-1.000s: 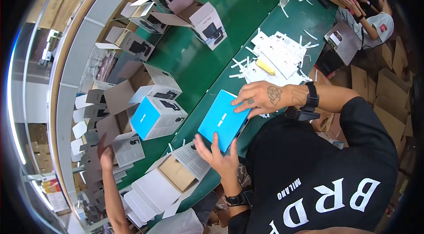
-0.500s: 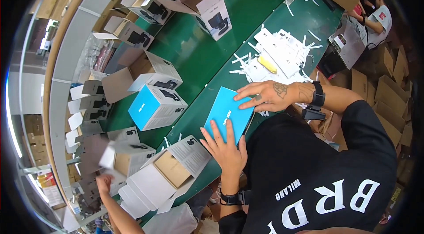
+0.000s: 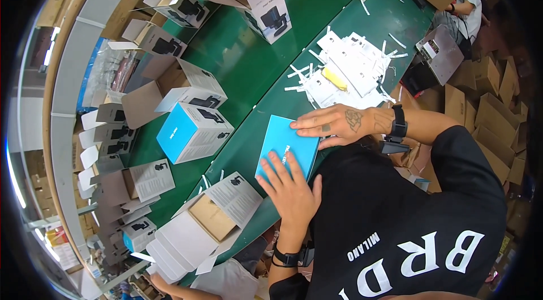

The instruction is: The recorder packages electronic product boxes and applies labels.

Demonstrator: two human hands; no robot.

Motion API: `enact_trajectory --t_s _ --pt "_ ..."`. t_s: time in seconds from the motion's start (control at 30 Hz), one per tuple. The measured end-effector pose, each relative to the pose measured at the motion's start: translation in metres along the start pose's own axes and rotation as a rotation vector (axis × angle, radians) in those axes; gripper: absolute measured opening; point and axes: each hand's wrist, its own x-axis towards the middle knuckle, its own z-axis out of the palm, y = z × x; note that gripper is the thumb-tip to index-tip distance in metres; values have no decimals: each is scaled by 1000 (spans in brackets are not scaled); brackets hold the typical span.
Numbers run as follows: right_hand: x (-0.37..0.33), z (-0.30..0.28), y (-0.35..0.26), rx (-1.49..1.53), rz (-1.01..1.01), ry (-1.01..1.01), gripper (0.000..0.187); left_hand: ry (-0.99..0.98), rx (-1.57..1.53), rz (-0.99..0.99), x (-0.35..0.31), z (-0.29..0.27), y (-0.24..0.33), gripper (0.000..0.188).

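A bright blue box (image 3: 271,138) lies on the green table right against my body, its blue face up. My left hand (image 3: 291,192) rests on its lower part, fingers spread across the face. At the box's upper right edge, my right hand (image 3: 339,123) lies with fingers stretched flat over the corner and the thumb apart below. Nothing is gripped by either hand. Just left of the blue box, an open white carton (image 3: 186,249) shows a brown cardboard insert (image 3: 213,218) inside.
Loose white leaflets and paper strips (image 3: 362,71) are heaped beyond my hands, a yellow item (image 3: 334,78) on top. Another blue-ended box (image 3: 195,130) stands farther left among several open printed cartons (image 3: 268,11). A co-worker's arm (image 3: 169,288) shows at lower left; brown cartons (image 3: 498,124) fill the right.
My hands have shifted slightly on the blue box, the right one's fingers now closer together. At lower left the co-worker's hand has moved down, away from a carton. The view has shifted slightly.
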Motion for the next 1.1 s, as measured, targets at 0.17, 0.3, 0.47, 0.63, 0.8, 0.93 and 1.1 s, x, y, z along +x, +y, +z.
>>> enact_trajectory --t_s 0.17,0.3,0.47,0.63,0.8,0.93,1.1 --pt "-1 11 -4 -27 11 66 70 13 277 201 8 32 -5 76" --pt "6 18 4 -100 -69 103 69 41 244 216 2 28 -9 65" --pt "-4 32 -14 -211 -52 122 62 42 368 307 1 21 -19 63" --pt "-8 33 -37 -431 -96 259 54 8 355 628 -1 13 -57 64" --pt "-9 41 -47 -459 -126 310 38 -113 190 430 -6 -2 -35 68" --pt "-1 54 -41 -449 -167 347 30 10 162 137 1 -1 -37 70" --pt "1 70 -47 -352 -100 456 24 29 137 95 19 -19 -52 97"
